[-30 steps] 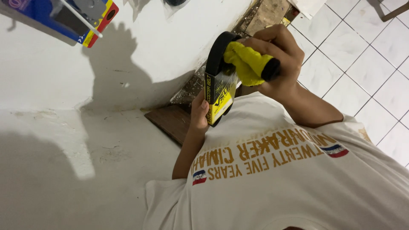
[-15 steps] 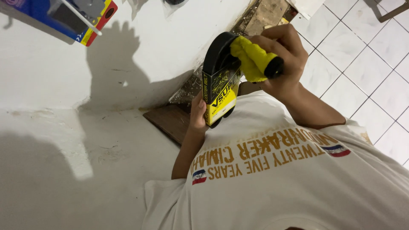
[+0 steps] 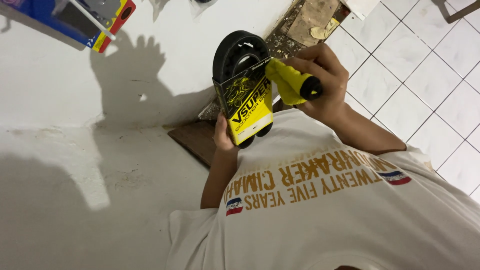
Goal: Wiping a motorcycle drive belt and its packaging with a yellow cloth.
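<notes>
My left hand grips the lower edge of a black rubber drive belt wrapped in a yellow and black cardboard sleeve. The belt is held upright in front of my chest, the sleeve's printed face toward me. My right hand is closed around a tool with a yellow handle and black end cap. The tool's front end touches the sleeve's upper right edge, and its tip is hidden behind the package. My white printed T-shirt fills the lower right.
A white wall spans the left side. A blue, red and yellow box sits at top left. A dark brown board lies at the wall's foot. Rubble and a worn board border the white tiled floor.
The belt package has risen and turned so that its printed face shows. My right hand with the yellow-handled tool has shifted a little right, to the sleeve's upper edge.
</notes>
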